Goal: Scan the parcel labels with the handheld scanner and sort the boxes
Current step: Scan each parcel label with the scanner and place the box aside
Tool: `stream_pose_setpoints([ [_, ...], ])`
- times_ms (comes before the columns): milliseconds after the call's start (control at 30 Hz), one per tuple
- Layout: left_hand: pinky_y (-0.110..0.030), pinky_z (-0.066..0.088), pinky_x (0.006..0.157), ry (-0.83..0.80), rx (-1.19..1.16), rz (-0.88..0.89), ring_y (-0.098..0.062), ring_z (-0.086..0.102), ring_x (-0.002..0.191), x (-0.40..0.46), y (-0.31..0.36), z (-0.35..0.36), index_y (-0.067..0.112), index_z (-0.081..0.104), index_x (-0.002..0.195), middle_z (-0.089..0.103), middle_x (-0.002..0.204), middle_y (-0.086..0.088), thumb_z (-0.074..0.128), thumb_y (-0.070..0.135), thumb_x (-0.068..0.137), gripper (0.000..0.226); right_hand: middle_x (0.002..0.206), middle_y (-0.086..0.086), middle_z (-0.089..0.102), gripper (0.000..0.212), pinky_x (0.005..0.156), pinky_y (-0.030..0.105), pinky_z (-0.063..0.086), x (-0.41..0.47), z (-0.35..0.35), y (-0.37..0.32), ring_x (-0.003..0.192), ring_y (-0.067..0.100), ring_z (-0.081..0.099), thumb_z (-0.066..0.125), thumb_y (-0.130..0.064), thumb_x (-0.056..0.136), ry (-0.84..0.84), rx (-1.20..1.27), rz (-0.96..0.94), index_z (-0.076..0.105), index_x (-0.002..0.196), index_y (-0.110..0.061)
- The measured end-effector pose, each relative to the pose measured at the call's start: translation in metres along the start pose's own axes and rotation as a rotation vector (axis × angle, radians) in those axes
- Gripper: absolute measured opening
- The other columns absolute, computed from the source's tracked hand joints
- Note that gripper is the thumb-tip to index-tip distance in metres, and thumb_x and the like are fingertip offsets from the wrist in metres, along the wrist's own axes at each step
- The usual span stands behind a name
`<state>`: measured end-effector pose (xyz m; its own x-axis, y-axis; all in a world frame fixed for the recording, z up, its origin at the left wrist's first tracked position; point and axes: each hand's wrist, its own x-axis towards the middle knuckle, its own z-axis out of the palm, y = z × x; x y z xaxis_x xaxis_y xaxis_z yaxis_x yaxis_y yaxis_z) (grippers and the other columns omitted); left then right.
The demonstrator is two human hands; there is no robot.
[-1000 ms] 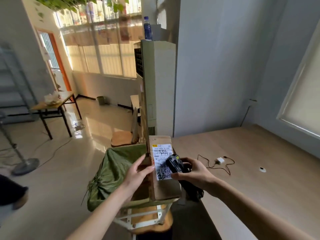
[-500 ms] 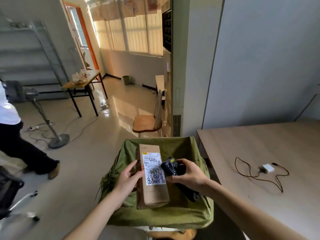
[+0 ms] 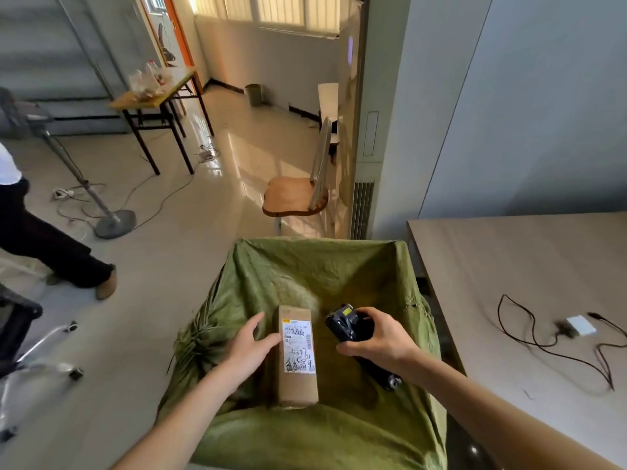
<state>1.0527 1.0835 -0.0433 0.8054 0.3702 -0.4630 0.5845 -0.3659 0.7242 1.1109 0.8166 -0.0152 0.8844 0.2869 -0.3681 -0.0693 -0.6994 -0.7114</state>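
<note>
A long brown cardboard parcel [image 3: 297, 385] with a white printed label [image 3: 298, 346] lies inside an open green sack [image 3: 305, 269]. My left hand [image 3: 249, 347] holds the parcel along its left side, fingers nearly straight and thumb on the label edge. My right hand [image 3: 376, 340] grips a black handheld scanner [image 3: 349, 325], its head turned toward the label, just right of the parcel. The scanner's handle sticks out below my wrist.
A wooden table [image 3: 509, 259] stands at the right with a black cable [image 3: 543, 344] and a small white adapter [image 3: 581, 325]. A wooden chair [image 3: 293, 196] stands beyond the sack. A person's legs [image 3: 51, 252], a fan stand [image 3: 113, 223] and an office chair base [image 3: 40, 351] occupy the left floor.
The view has tilted down over the sack. Both hands have lowered the parcel deeper into the green sack, and the scanner has drawn slightly away from the label to the right.
</note>
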Motion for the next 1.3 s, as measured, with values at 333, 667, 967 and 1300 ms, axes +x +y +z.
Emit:
stream_pose_setpoints([
  [333,-0.041,0.047,0.106,-0.045,0.108,0.214,-0.019,0.056,0.124,0.016,0.035,-0.014,0.032,0.052,0.143,0.058,0.140,-0.001,0.069,0.037,0.092,0.054,0.126,-0.005,0.066,0.090,0.091,0.035,0.061,-0.007,-0.023,-0.021,0.108,0.015,0.067,0.091,-0.045,0.071,0.063,-0.079,0.017,0.047,0.148,-0.028],
  [667,-0.046,0.035,0.113,-0.155,0.297,0.616,-0.015,0.037,0.144,-0.033,0.129,-0.004,0.050,0.041,0.145,0.039,0.156,0.016,0.061,0.064,0.087,0.063,0.117,-0.009,0.070,0.088,0.089,0.036,0.060,-0.093,-0.091,-0.045,0.103,0.014,0.067,0.083,-0.062,0.065,0.296,-0.226,0.028,0.053,0.143,-0.037],
  [967,-0.043,0.039,0.111,-0.379,0.362,0.933,-0.020,0.040,0.143,-0.155,0.213,0.054,0.045,0.038,0.149,0.043,0.156,0.009,0.059,0.070,0.084,0.073,0.096,-0.012,0.066,0.066,0.066,0.028,0.049,-0.284,-0.144,-0.032,0.090,0.014,0.062,0.083,-0.057,0.064,0.668,-0.242,0.308,0.064,0.124,-0.036],
  [1300,-0.036,0.043,0.104,-0.756,0.381,1.349,-0.018,0.048,0.136,-0.442,0.252,0.204,0.026,0.049,0.147,0.050,0.150,-0.001,0.067,0.053,0.089,0.066,0.102,-0.017,0.068,0.076,0.072,0.027,0.046,-0.624,-0.143,0.045,0.090,0.014,0.061,0.079,-0.064,0.053,1.111,-0.075,0.746,0.062,0.125,-0.045],
])
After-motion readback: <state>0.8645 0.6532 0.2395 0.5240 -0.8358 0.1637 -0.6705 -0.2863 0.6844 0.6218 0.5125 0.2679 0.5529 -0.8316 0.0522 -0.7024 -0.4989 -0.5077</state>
